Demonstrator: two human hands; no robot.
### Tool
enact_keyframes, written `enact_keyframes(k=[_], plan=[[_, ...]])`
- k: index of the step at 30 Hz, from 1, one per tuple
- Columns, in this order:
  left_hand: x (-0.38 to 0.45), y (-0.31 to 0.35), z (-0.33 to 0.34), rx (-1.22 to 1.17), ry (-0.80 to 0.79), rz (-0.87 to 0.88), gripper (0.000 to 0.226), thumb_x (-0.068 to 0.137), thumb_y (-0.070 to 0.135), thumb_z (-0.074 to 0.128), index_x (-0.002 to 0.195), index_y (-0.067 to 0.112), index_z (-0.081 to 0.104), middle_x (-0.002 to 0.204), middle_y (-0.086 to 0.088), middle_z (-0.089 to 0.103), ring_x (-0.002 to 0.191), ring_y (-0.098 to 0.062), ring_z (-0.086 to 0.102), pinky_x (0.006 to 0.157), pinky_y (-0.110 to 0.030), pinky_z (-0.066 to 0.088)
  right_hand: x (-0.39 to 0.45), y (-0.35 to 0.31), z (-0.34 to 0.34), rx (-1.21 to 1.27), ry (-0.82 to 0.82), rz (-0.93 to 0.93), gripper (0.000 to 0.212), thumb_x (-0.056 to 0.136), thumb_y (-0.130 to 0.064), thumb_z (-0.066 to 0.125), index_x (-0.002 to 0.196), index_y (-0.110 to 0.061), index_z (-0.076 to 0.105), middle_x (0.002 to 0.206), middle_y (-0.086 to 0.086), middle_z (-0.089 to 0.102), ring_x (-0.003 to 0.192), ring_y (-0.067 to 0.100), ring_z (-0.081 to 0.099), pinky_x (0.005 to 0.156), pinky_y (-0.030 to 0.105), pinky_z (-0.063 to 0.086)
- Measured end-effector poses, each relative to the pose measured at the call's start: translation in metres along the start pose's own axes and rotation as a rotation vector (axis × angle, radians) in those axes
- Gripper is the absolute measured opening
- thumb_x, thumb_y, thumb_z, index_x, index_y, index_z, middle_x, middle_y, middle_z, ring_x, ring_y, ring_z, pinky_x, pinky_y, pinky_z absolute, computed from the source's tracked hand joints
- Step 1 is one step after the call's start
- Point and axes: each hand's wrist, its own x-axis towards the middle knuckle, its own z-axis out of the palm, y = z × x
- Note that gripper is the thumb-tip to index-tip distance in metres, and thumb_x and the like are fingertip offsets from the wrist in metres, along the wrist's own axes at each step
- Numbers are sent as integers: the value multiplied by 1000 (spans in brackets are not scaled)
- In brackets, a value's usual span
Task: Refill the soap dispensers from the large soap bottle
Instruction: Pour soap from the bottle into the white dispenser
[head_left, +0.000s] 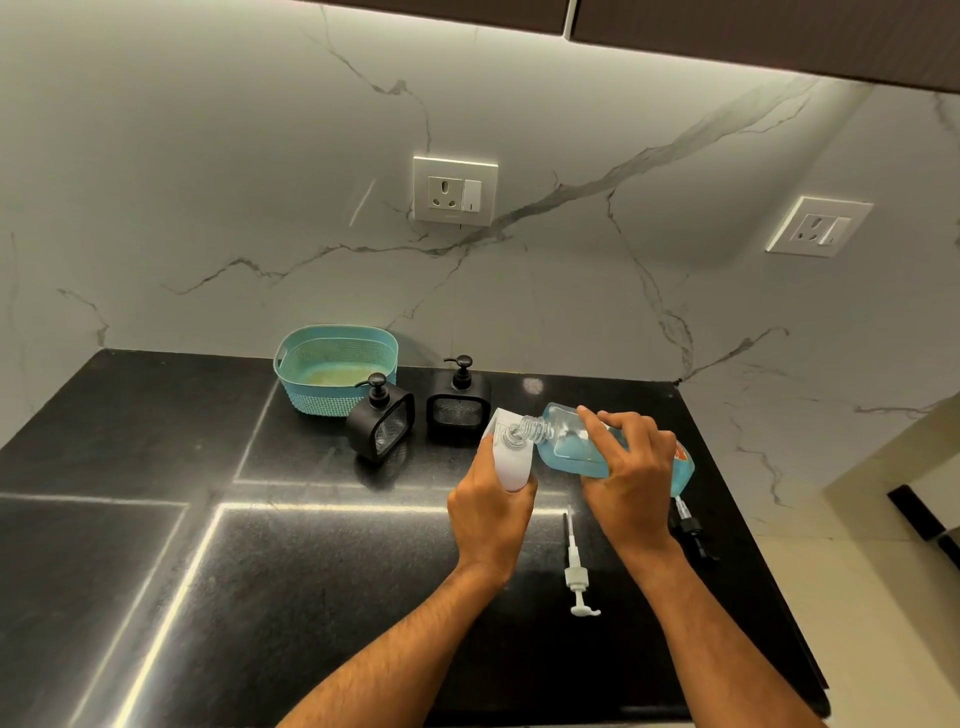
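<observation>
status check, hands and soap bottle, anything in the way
Left hand grips white dispenser. Right hand tips soap bottle, neck at dispenser mouth. White pump lies on counter, nothing blocking.

your two bare forearms come into view from the bottom edge, with no sleeve showing on either as far up as the head view reaches. fine hair covers both forearms. your left hand (491, 512) and your right hand (631, 480) wear no gloves. no ring, watch, bracelet or band shows on your fingers or wrists. the few fingernails in view on the right hand are short and unpainted.
</observation>
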Motion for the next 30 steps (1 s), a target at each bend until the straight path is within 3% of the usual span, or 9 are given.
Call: enact_keyframes(k=[30], plan=[[-1, 1, 1, -4, 0, 8, 74, 84, 26, 86, 148, 12, 52, 134, -4, 69, 110, -19, 72, 90, -28, 62, 1, -1, -6, -23, -21, 2, 82, 60, -10, 97, 136, -12, 65, 119, 13, 64, 112, 29, 55, 90, 45, 51]])
